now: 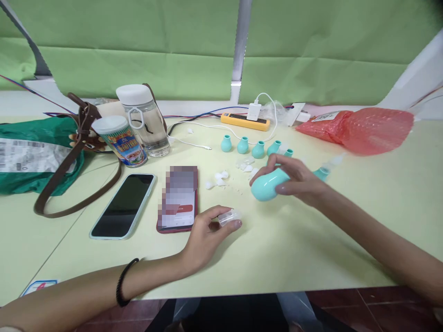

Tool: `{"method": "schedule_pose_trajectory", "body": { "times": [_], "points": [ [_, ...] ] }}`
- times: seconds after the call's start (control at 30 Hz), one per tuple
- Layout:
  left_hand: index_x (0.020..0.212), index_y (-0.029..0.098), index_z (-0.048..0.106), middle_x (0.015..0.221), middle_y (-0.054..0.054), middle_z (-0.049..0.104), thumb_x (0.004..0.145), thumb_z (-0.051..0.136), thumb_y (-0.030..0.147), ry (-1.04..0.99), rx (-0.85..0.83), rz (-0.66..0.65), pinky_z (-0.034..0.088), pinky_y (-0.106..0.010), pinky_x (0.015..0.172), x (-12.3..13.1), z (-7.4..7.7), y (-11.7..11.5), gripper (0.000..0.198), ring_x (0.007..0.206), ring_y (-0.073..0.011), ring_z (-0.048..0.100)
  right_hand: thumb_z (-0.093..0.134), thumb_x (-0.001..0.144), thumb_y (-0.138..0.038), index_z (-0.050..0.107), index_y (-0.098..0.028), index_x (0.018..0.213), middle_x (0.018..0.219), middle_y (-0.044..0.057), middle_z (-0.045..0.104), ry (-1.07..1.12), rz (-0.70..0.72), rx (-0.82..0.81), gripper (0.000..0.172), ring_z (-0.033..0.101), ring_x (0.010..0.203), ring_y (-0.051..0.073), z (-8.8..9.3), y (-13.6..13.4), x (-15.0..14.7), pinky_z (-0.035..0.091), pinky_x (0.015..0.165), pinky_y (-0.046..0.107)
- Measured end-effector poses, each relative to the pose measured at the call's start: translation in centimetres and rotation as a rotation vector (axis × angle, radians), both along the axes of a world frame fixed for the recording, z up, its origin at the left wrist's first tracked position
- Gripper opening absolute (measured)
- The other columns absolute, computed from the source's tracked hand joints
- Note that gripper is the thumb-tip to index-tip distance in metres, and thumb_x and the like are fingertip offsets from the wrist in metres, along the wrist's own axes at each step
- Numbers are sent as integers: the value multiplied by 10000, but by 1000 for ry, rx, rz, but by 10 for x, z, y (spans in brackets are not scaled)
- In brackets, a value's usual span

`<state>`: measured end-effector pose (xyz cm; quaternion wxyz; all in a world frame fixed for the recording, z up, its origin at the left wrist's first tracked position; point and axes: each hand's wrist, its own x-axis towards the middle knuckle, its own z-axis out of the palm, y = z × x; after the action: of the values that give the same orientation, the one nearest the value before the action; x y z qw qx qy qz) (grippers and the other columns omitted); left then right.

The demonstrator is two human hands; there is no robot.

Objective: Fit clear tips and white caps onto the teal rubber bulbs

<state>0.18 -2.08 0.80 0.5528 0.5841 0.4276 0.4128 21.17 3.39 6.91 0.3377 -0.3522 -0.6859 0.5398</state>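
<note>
My right hand (pixel 294 180) is closed around a teal rubber bulb (pixel 268 185), holding it just above the pale yellow table (pixel 277 249). My left hand (pixel 207 235) rests on the table near the front and pinches a small clear plastic piece (pixel 230 216) between thumb and fingers. Behind my right hand stand several small teal bulbs (pixel 242 145) in a row. Small white and clear plastic bits (pixel 218 179) lie scattered between the row and my hands.
Two phones (pixel 123 205) (pixel 178 199) lie left of my left hand. A clear water bottle (pixel 145 120), a printed cup (pixel 121 140), a brown strap (pixel 74 157) and a green bag (pixel 31 152) sit at back left. A yellow power strip (pixel 245 121) and a red plastic bag (pixel 363 129) lie at the back.
</note>
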Motion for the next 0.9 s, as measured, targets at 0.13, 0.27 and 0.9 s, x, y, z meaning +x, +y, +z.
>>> {"method": "schedule_pose_trajectory", "body": {
  "times": [0.13,0.27,0.9],
  "points": [
    [910,165,559,703,-7,516,740,543,338,4,3,0,378,-206,519,-2,1,-2,243,576,-97,438,558,696,-382,463,-183,805,745,5,483,-136,-22,85,246,469,676,124,-28,-15,-14,378,569,239],
    [840,163,498,603,26,412,813,427,368,8,-27,-90,337,-212,527,-3,3,-2,218,570,-97,389,484,770,-317,478,-181,822,775,8,457,-327,37,276,145,433,714,122,-33,-32,-27,364,660,257],
    [569,161,321,545,51,217,835,360,386,8,-128,-443,147,-252,465,-8,4,4,351,498,-77,192,438,649,-120,498,-162,724,619,9,497,-660,-112,899,105,435,527,102,-53,-48,-36,281,449,214]
  ]
}}
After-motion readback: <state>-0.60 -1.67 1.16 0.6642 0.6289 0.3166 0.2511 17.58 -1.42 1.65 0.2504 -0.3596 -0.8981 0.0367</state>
